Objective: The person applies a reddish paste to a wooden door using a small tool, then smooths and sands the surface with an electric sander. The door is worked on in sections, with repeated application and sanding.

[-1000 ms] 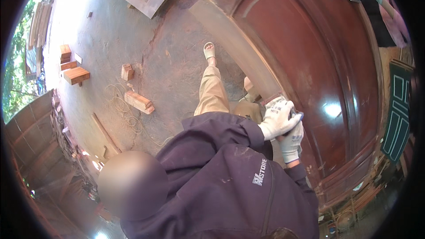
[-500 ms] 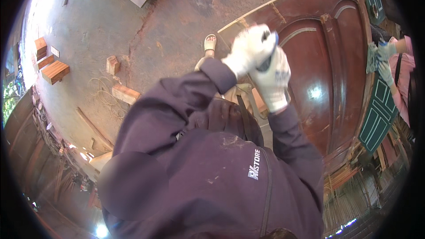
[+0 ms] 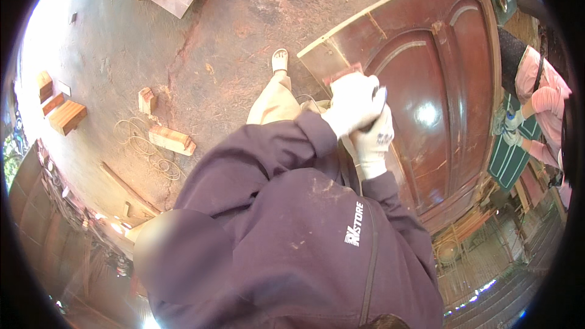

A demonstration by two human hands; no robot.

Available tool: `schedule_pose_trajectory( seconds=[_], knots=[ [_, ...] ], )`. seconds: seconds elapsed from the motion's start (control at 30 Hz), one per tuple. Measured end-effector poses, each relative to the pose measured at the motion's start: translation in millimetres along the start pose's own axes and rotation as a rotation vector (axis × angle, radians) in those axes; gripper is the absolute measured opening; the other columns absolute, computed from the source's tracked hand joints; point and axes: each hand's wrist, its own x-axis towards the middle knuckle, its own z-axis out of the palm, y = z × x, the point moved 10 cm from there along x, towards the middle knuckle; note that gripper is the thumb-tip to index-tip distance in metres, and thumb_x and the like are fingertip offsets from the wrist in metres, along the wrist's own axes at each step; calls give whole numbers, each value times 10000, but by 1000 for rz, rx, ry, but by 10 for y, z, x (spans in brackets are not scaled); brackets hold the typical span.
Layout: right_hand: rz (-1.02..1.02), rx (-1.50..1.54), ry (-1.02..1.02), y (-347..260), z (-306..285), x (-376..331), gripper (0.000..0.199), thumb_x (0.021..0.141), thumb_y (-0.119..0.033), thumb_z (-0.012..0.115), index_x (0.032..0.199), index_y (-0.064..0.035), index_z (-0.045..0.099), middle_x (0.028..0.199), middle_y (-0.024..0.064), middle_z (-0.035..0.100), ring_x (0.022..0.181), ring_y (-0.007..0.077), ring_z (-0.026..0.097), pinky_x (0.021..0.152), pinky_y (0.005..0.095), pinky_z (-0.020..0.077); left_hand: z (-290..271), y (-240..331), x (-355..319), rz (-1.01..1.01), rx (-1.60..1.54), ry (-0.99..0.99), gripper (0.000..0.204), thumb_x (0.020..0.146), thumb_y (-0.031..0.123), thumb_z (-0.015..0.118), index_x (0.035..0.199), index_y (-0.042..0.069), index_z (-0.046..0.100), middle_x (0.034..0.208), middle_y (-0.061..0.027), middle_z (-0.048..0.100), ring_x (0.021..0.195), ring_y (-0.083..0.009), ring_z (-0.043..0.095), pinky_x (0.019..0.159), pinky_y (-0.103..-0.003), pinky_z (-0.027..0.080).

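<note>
One left hand (image 3: 353, 102): white-gloved, clamped on the flat tool (image 3: 342, 74).
One right hand (image 3: 373, 137): white-gloved, together with the left and just below it; its fingers are mostly hidden, so I cannot tell how they grip.
Flat tool: reddish along its front, over the door (image 3: 423, 119) by the left edge, near the left corner.
Door: red-brown, curved raised panels, a pale strip (image 3: 372, 7) along the far edge.
Co-worker (image 3: 544, 79): pink clothing, gloved hands (image 3: 515, 120) at the door's right edge, near a green panel (image 3: 510, 161).
Floor (image 3: 237, 24): wooden block (image 3: 69, 117) near its left edge; looped cord (image 3: 149, 151) beside a longer block (image 3: 171, 139).
</note>
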Motion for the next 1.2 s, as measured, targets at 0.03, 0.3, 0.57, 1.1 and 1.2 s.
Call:
schedule_pose_trajectory(
  seconds=[0.03,0.3,0.57,1.1,1.2],
  knots=[
    [-42,-20,-37,10,23,-84,899,660,-294,852,1414,-7,456,1280,211,590,1141,385,603,960,453,491,-1,21,-98,26,2,33,303,950,356,548,871,78,640,856,-181,680,865,-344,676,786,-479,522],
    [-337,-17,85,-957,208,1088,601,675,-267,810,1178,-24,586,1102,174,643,1009,369,642,859,440,528,-1047,-217,846,-6,-155,241,282,943,329,569,886,74,676,857,-184,690,838,-401,663,757,-455,534],
    [-224,-92,41,-435,-9,725,770,751,-259,795,1398,4,473,1230,225,612,1140,393,606,957,457,495,-423,19,604,-7,-71,89,291,941,336,578,893,63,666,838,-176,677,851,-376,669,788,-454,531],
    [-240,-49,9,-870,205,1007,681,672,-258,810,1242,11,553,1112,192,639,1020,379,640,878,440,528,-967,-180,749,-86,-88,154,340,951,370,538,884,64,671,846,-168,701,849,-366,684,785,-458,538],
    [-286,-59,-34,-802,350,511,872,602,-287,859,1341,23,515,1196,202,631,1082,381,626,955,463,494,-877,-372,225,-45,-77,215,289,946,327,574,878,65,674,841,-168,690,816,-352,685,759,-448,541]
  ],
)
